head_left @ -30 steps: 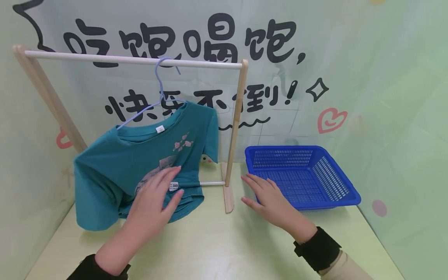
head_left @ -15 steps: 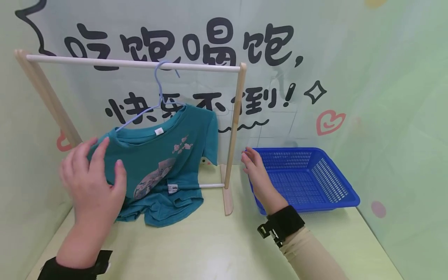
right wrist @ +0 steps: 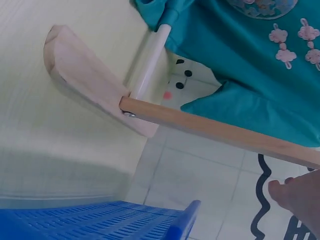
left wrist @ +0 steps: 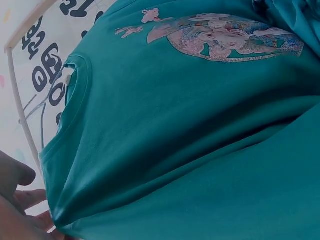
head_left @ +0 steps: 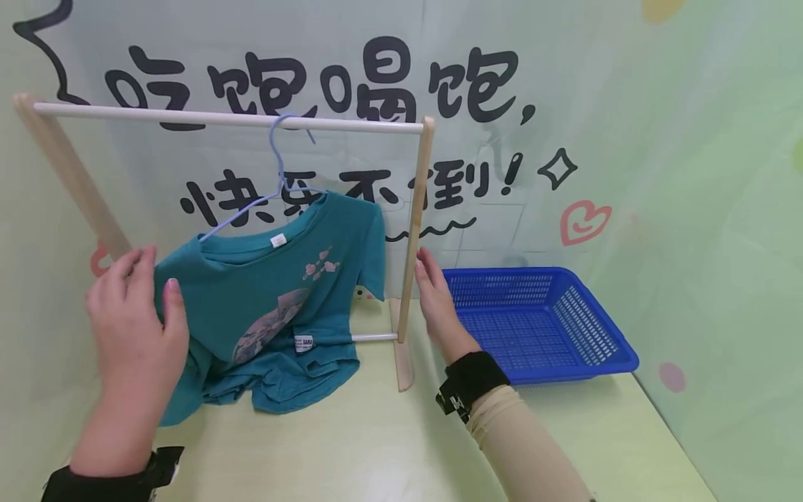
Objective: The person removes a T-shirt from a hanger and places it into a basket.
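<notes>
A teal T-shirt hangs slanted on a pale blue hanger, hooked over the white bar of a wooden clothes rack. My left hand is at the shirt's left shoulder, near the left post, with thumb and fingers apart. In the left wrist view, its fingertips reach the edge of the shirt. My right hand is upright beside the rack's right post, fingertips close to the wood. Only part of this hand shows in the right wrist view, below the post.
A blue plastic basket stands on the pale table, right of the rack and behind my right wrist. A printed backdrop with black characters rises close behind the rack.
My left hand has moved left from the shirt's front to its shoulder. My right hand has gone from the basket's edge up and left to the right post. The shirt still hangs.
</notes>
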{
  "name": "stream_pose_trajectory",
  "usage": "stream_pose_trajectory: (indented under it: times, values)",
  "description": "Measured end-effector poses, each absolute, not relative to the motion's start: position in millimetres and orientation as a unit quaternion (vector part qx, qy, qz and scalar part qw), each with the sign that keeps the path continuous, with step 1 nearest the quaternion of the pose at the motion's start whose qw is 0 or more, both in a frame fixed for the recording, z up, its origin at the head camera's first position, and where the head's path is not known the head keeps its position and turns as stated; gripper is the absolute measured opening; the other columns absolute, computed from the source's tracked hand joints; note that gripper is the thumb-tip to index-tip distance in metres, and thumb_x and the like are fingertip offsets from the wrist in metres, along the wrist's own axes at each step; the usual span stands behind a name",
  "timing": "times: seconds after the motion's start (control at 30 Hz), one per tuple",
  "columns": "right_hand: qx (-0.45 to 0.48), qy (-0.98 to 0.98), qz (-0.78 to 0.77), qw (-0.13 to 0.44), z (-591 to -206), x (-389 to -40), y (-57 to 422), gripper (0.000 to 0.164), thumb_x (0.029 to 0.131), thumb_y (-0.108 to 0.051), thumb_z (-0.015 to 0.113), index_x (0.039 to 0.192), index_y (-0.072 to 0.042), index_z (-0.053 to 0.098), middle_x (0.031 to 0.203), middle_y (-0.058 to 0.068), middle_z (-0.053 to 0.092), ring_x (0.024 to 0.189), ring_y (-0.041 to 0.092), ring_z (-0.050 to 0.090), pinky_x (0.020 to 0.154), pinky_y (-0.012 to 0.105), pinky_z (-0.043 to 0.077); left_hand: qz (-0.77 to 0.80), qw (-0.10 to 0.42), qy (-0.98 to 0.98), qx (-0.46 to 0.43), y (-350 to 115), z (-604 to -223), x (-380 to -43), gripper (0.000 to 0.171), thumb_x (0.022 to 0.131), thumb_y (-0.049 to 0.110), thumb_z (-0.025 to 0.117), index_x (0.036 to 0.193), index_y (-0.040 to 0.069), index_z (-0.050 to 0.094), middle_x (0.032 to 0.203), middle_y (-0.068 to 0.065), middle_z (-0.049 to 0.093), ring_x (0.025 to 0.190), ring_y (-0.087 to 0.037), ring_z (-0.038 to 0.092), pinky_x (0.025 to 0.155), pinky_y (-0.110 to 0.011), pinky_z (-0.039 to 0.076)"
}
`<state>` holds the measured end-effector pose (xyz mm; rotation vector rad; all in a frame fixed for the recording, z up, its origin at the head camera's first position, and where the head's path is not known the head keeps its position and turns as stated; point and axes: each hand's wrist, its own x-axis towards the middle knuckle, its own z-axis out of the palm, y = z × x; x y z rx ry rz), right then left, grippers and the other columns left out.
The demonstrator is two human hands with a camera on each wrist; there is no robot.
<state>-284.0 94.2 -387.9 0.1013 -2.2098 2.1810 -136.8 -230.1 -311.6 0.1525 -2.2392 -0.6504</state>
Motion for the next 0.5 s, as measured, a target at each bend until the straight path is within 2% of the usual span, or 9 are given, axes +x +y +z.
stream_pose_trajectory:
  times: [0.13,0.23,0.4,0.5]
  values:
    - [0.048,-0.707,0.705,0.029,-394,-290,90,0.053,0.100,-0.041,0.042,0.148,-0.025,0.029,0.152,-0.004,0.033,0.140,0.018,0.030,0.114,0.045,0.025,-0.250,0.386,-0.885,0.068,-229,-313,-138,0.047,0.099,0.018,0.047,0.145,0.012,0.039,0.139,-0.021,0.041,0.127,-0.041,0.033,0.089,-0.060,0.035]
    - [0.069,-0.698,0.712,0.025,-397,-293,86,0.052,0.100,-0.038,0.042,0.148,-0.021,0.031,0.151,0.000,0.035,0.140,0.019,0.031,0.114,0.046,0.025,-0.250,0.392,-0.883,0.066,-228,-313,-140,0.043,0.099,0.018,0.046,0.142,0.010,0.043,0.130,-0.024,0.044,0.122,-0.041,0.035,0.087,-0.058,0.032]
    - [0.086,-0.705,0.704,0.026,-399,-296,82,0.044,0.101,-0.037,0.040,0.137,-0.013,0.045,0.141,0.010,0.047,0.132,0.024,0.040,0.111,0.051,0.027,-0.249,0.396,-0.882,0.061,-225,-312,-142,0.037,0.099,0.019,0.047,0.129,0.000,0.055,0.110,-0.025,0.049,0.107,-0.041,0.040,0.079,-0.053,0.031]
    - [0.085,-0.710,0.698,0.043,-398,-297,82,0.041,0.101,-0.036,0.041,0.130,-0.009,0.049,0.132,0.014,0.053,0.126,0.026,0.046,0.109,0.051,0.030,-0.259,0.384,-0.884,0.068,-222,-312,-143,0.037,0.100,0.021,0.047,0.125,-0.004,0.057,0.105,-0.024,0.049,0.102,-0.040,0.043,0.075,-0.048,0.033]
